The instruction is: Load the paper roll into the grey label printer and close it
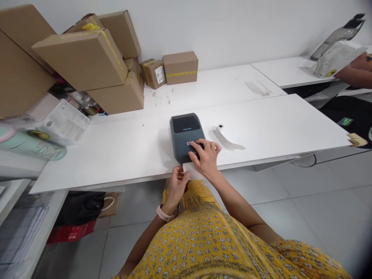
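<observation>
A dark blue-grey label printer (186, 136) sits near the front edge of the white table. My right hand (207, 157) rests over its lower right, fingers apart, with a fingertip at the small light button (190, 143). White label paper (195, 172) hangs at the printer's front, over the table edge. My left hand (176, 186), with a pale watch strap at the wrist, is closed on the left edge of that paper. To the printer's right lies a small paper roll (220, 128) with its strip partly unwound.
Stacked cardboard boxes (84, 62) fill the left back of the table (261, 120). Two small boxes, one a taped carton (180, 69), stand by the wall. A mint bottle (31, 143) lies far left. Another person's arm (356, 71) shows at the right edge.
</observation>
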